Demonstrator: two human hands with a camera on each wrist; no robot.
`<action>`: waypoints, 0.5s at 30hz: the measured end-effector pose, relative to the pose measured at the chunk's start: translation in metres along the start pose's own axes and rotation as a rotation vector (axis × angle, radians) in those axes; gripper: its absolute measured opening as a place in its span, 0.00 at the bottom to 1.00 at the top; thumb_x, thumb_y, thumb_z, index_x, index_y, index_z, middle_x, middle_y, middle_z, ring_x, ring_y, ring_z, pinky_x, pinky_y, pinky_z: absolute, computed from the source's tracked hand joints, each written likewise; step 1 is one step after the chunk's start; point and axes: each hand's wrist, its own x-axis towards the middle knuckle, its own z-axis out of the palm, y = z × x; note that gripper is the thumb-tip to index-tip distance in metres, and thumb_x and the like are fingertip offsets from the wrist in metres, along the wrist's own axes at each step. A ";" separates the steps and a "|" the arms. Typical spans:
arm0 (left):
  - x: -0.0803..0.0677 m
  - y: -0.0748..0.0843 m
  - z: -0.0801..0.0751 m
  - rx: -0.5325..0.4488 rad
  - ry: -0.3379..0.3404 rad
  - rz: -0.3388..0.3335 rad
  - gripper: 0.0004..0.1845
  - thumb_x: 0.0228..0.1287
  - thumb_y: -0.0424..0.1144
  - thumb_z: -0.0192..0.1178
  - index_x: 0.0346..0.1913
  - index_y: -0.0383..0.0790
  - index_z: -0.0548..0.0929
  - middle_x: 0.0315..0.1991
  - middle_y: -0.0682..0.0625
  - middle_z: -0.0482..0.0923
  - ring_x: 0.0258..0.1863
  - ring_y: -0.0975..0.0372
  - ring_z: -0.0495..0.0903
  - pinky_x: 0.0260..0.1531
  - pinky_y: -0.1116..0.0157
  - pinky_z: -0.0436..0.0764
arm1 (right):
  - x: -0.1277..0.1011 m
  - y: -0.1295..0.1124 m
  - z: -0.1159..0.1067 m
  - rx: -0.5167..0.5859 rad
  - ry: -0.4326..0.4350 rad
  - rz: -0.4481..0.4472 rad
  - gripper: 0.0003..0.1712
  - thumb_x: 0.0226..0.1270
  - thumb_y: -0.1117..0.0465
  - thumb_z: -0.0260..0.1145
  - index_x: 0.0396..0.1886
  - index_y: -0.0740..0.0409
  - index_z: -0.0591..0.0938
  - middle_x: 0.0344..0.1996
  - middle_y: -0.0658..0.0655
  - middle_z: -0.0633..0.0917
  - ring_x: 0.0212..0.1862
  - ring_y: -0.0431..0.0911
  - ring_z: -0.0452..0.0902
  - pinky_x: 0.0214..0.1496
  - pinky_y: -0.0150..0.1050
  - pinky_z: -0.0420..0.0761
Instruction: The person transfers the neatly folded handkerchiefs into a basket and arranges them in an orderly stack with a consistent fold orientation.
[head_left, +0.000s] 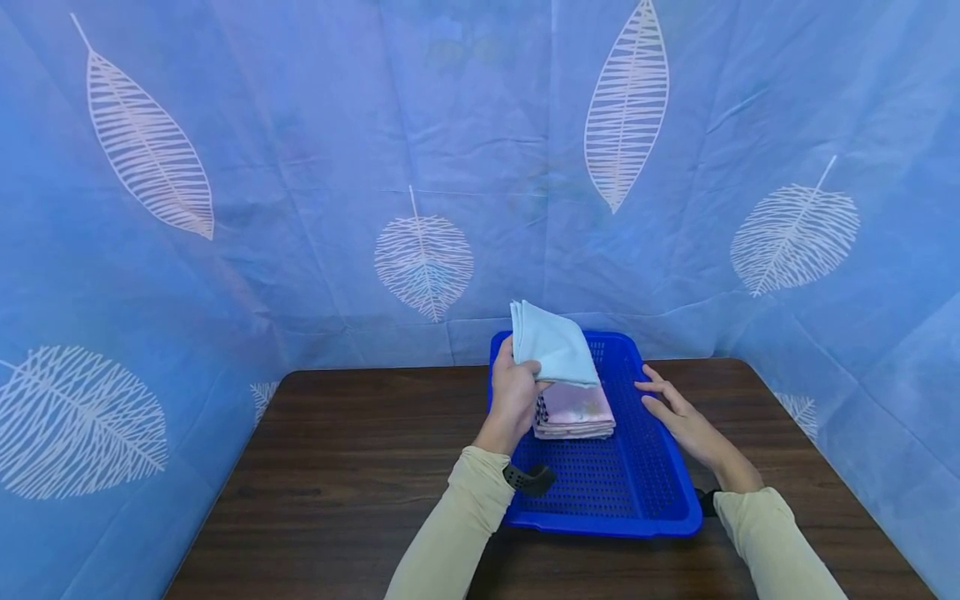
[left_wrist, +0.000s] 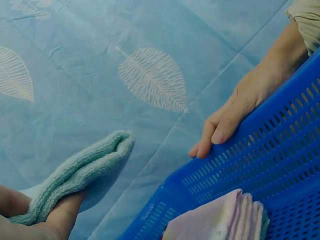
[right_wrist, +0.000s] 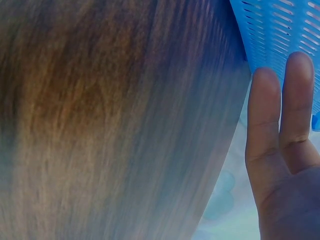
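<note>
Against leaf-print blue sheeting, on a dark bench (head_left: 360,467), the left hand (head_left: 513,400) has its fingers closed on a folded towel (head_left: 553,346) above the stack (head_left: 573,412) in the blue basket (head_left: 600,508), apparently mid-placing, lowering due next, while the right hand (head_left: 678,412), fingers straight, steadies the basket's rim.

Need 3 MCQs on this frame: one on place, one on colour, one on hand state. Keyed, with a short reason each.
1. Where is the stack of folded cloths?
A. on the bare table
B. inside the basket
C. in the right hand

2. What colour is the basket?
A. blue
B. red
C. white

3. What is the left hand doing?
A. lying flat on the table
B. holding the basket rim
C. gripping a folded light blue towel

Key: 1 B, the stack sits on the perforated basket floor. 2 A, its rim and walls are blue in every view. 3 C, the fingers curl round the towel above the stack.
</note>
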 end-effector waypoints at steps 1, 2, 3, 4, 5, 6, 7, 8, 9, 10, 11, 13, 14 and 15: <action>0.001 -0.001 0.001 -0.012 0.002 0.003 0.35 0.68 0.19 0.38 0.78 0.41 0.59 0.70 0.31 0.64 0.67 0.39 0.73 0.62 0.41 0.77 | 0.000 0.000 0.000 -0.001 0.000 0.000 0.34 0.83 0.43 0.48 0.78 0.56 0.61 0.85 0.58 0.39 0.81 0.73 0.32 0.67 0.84 0.44; 0.001 -0.002 0.002 -0.020 0.011 0.002 0.35 0.68 0.19 0.38 0.77 0.42 0.60 0.69 0.32 0.65 0.66 0.40 0.74 0.61 0.42 0.78 | 0.000 0.000 0.000 -0.003 0.002 0.001 0.34 0.83 0.43 0.48 0.78 0.56 0.61 0.85 0.58 0.39 0.81 0.73 0.32 0.67 0.84 0.44; 0.002 -0.003 0.003 -0.023 0.020 0.002 0.35 0.68 0.19 0.38 0.77 0.42 0.60 0.68 0.32 0.66 0.65 0.41 0.75 0.61 0.42 0.79 | -0.001 -0.001 0.000 -0.004 0.002 0.001 0.34 0.83 0.43 0.48 0.78 0.56 0.61 0.85 0.58 0.39 0.81 0.73 0.32 0.67 0.84 0.44; 0.002 -0.004 0.004 -0.022 0.029 0.001 0.35 0.67 0.19 0.39 0.77 0.43 0.61 0.68 0.32 0.67 0.65 0.41 0.76 0.60 0.43 0.80 | -0.001 -0.001 0.000 -0.001 0.002 0.000 0.34 0.83 0.43 0.48 0.78 0.57 0.61 0.85 0.58 0.39 0.81 0.73 0.32 0.67 0.84 0.44; 0.003 -0.004 0.005 -0.019 0.034 0.006 0.35 0.67 0.19 0.39 0.77 0.42 0.61 0.67 0.32 0.68 0.64 0.42 0.77 0.59 0.43 0.80 | -0.001 -0.001 0.000 -0.001 0.002 -0.003 0.34 0.83 0.43 0.48 0.78 0.57 0.61 0.85 0.58 0.39 0.81 0.73 0.32 0.67 0.84 0.44; 0.004 -0.005 0.006 -0.015 0.039 0.011 0.35 0.67 0.19 0.40 0.76 0.42 0.62 0.67 0.32 0.69 0.64 0.42 0.77 0.59 0.43 0.81 | -0.001 0.000 0.001 0.002 0.003 -0.005 0.34 0.83 0.43 0.48 0.78 0.57 0.61 0.85 0.58 0.39 0.81 0.73 0.32 0.67 0.84 0.44; 0.004 -0.006 0.007 -0.013 0.045 0.012 0.35 0.66 0.19 0.40 0.76 0.41 0.62 0.66 0.32 0.69 0.63 0.42 0.77 0.59 0.44 0.81 | -0.001 0.000 0.001 0.001 0.003 -0.006 0.34 0.83 0.43 0.48 0.77 0.57 0.61 0.85 0.58 0.39 0.81 0.73 0.32 0.67 0.84 0.44; 0.005 -0.006 0.009 -0.010 0.053 0.009 0.35 0.66 0.19 0.40 0.76 0.41 0.63 0.66 0.32 0.69 0.63 0.42 0.77 0.59 0.44 0.81 | -0.001 0.000 0.001 0.001 0.004 -0.008 0.34 0.83 0.44 0.48 0.77 0.58 0.61 0.85 0.58 0.39 0.81 0.73 0.32 0.67 0.84 0.44; 0.006 -0.007 0.010 -0.008 0.059 0.011 0.35 0.66 0.19 0.41 0.76 0.41 0.63 0.66 0.32 0.69 0.63 0.41 0.77 0.59 0.43 0.81 | 0.000 0.001 0.001 0.001 0.004 -0.010 0.34 0.83 0.44 0.48 0.77 0.58 0.61 0.85 0.58 0.38 0.81 0.73 0.32 0.67 0.84 0.44; 0.007 -0.009 0.011 -0.010 0.065 0.012 0.35 0.65 0.19 0.41 0.76 0.41 0.63 0.66 0.32 0.69 0.63 0.41 0.77 0.59 0.43 0.81 | 0.000 0.001 0.001 -0.001 0.004 -0.009 0.34 0.83 0.44 0.48 0.77 0.58 0.61 0.85 0.58 0.38 0.81 0.74 0.32 0.67 0.84 0.44; 0.008 -0.010 0.012 -0.013 0.071 0.010 0.36 0.65 0.19 0.41 0.76 0.41 0.63 0.67 0.32 0.69 0.64 0.41 0.77 0.59 0.43 0.81 | 0.000 0.001 0.001 -0.004 0.005 -0.006 0.34 0.83 0.43 0.48 0.77 0.58 0.61 0.85 0.57 0.38 0.81 0.73 0.32 0.67 0.84 0.44; 0.010 -0.013 0.014 -0.023 0.085 0.001 0.36 0.65 0.19 0.41 0.76 0.42 0.63 0.67 0.33 0.69 0.64 0.42 0.77 0.59 0.43 0.81 | 0.001 0.001 0.001 -0.005 0.005 0.001 0.34 0.83 0.42 0.48 0.78 0.57 0.61 0.85 0.57 0.38 0.81 0.73 0.32 0.67 0.84 0.44; 0.011 -0.014 0.015 -0.031 0.090 -0.002 0.37 0.64 0.19 0.41 0.76 0.42 0.63 0.68 0.34 0.68 0.64 0.42 0.76 0.59 0.42 0.81 | 0.001 0.001 0.001 -0.004 0.004 0.002 0.35 0.83 0.42 0.48 0.78 0.57 0.61 0.85 0.56 0.38 0.81 0.73 0.31 0.67 0.84 0.44; 0.012 -0.016 0.015 -0.045 0.092 -0.007 0.37 0.63 0.18 0.41 0.77 0.42 0.63 0.68 0.34 0.68 0.64 0.42 0.76 0.59 0.42 0.80 | 0.001 0.001 0.001 -0.003 0.002 0.006 0.35 0.83 0.42 0.47 0.78 0.56 0.61 0.85 0.56 0.38 0.81 0.73 0.31 0.67 0.84 0.43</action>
